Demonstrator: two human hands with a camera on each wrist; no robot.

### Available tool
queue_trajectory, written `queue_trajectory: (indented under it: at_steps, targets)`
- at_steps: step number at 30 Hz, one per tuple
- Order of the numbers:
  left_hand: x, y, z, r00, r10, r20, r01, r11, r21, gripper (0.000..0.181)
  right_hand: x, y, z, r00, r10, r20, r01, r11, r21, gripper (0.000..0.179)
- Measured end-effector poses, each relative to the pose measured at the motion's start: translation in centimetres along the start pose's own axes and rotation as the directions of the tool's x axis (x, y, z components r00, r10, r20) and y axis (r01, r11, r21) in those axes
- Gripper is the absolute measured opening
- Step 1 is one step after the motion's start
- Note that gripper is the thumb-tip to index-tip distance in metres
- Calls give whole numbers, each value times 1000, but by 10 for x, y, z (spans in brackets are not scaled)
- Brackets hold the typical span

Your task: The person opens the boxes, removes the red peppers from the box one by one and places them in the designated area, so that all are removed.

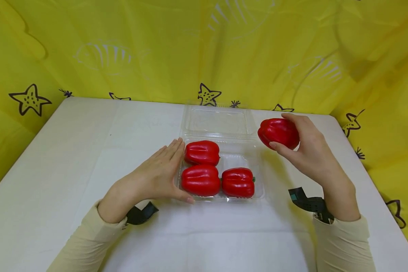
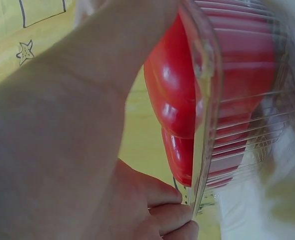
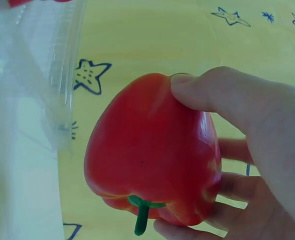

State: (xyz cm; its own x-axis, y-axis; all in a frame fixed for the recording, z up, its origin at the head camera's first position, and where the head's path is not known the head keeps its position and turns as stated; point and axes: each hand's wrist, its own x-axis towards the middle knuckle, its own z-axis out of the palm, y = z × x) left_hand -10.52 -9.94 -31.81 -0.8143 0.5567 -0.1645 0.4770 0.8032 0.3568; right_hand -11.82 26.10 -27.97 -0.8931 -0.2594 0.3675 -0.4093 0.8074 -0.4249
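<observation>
A red bell pepper (image 1: 279, 132) is held up by my right hand (image 1: 311, 151), to the right of a clear plastic clamshell box (image 1: 258, 189). In the right wrist view the thumb lies on one side of this bell pepper (image 3: 147, 145) and fingers curl round the other; its green stem shows. Three more red peppers lie in the box: one at back left (image 1: 202, 152), one at front left (image 1: 200, 180) and one at front right (image 1: 238, 183). My left hand (image 1: 158, 172) rests against the box's left side, fingers extended and thumb at the front edge.
The box's clear lid (image 1: 219, 120) lies folded back behind it. A white table (image 1: 54, 181) bears everything. Yellow cloth (image 1: 163, 49) with starfish and fish prints stands behind and at the sides. Dark straps (image 1: 141, 214) are on both wrists.
</observation>
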Motion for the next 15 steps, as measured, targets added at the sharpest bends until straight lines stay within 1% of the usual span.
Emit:
queue_trajectory:
  at_steps: [4,6,10,15]
  targets:
    - [0,-1,-1,1000,5,5,-5,1000,-6,133,1,5,0,994,100,40,-99,995,-4,73]
    - [0,-2,-2,1000,4,7,-4,1000,-8,134,2,10,1,989,135,67,-134,991,-14,73]
    - [0,-2,-2,1000,-4,11,4,1000,-12,134,4,21,6,975,187,123,-183,982,-41,71]
    - [0,-2,-2,1000,-7,11,8,1000,-20,134,6,31,12,957,234,173,-226,972,-67,68]
